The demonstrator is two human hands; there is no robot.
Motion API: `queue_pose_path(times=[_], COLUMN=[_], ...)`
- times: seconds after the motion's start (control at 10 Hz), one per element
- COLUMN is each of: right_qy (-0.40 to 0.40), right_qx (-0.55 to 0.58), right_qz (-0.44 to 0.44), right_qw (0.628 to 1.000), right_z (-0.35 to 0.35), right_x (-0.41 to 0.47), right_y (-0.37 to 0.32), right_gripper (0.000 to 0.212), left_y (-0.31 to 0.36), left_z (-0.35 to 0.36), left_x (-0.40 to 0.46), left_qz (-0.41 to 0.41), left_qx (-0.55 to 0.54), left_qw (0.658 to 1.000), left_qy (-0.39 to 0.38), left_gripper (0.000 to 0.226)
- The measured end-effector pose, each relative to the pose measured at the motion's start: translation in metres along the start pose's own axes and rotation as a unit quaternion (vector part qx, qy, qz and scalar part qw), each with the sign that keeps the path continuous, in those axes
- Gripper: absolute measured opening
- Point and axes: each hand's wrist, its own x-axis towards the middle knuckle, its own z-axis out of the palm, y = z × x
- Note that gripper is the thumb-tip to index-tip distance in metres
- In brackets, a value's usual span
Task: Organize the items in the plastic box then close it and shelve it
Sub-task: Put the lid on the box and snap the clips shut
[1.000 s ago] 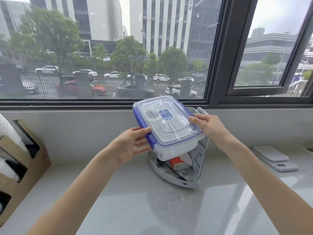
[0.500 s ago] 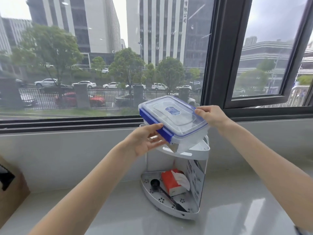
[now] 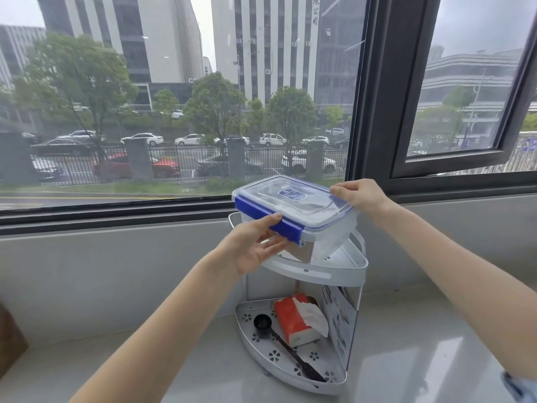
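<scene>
A clear plastic box (image 3: 293, 210) with a see-through lid and blue clips is shut. It sits tilted at the top tier of a white two-tier corner shelf (image 3: 316, 271), its lower part inside the tier's rim. My left hand (image 3: 252, 245) grips the box's near left side under the blue clip. My right hand (image 3: 357, 196) holds its far right corner. The box's contents are hard to make out through the plastic.
The shelf's bottom tier (image 3: 290, 370) holds a red tissue pack (image 3: 296, 321) and a black scoop (image 3: 287, 347). The shelf stands on a grey counter (image 3: 406, 359) against the wall under a large window (image 3: 174, 112). A brown cardboard edge (image 3: 11, 341) shows at far left.
Both hands have lifted the shut box from in front of the shelf up onto its top tier. The camera has tilted up, so the cardboard holder and the scale have left the view.
</scene>
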Motion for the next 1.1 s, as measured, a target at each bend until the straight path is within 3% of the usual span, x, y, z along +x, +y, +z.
queue_pose_path(times=[0.2,0.4,0.6,0.9,1.1], right_qy=[-0.009,-0.023,0.014,0.007,-0.027], right_qx=[-0.004,-0.018,-0.135,-0.152,-0.204], right_qz=[0.006,0.026,-0.002,-0.007,-0.021], right_qw=[1.0,0.999,0.991,0.988,0.978], right_z=[0.003,0.013,0.022,0.026,0.025], right_x=[0.008,0.016,0.015,0.005,-0.007], right_y=[0.002,0.014,0.021,0.014,-0.004], right_gripper=[0.033,0.033,0.025,0.028,0.036], left_y=[-0.004,-0.014,-0.014,-0.004,0.018], left_z=[0.002,-0.003,-0.006,-0.013,-0.016], left_x=[0.004,0.007,0.008,-0.007,-0.028], left_qz=[0.002,-0.012,-0.01,-0.044,-0.029], left_qx=[0.0,0.006,0.052,0.057,0.144], left_qw=[1.0,1.0,0.998,0.997,0.989], left_qy=[0.016,0.025,0.026,-0.001,-0.004], left_gripper=[0.015,0.003,0.004,0.007,0.018])
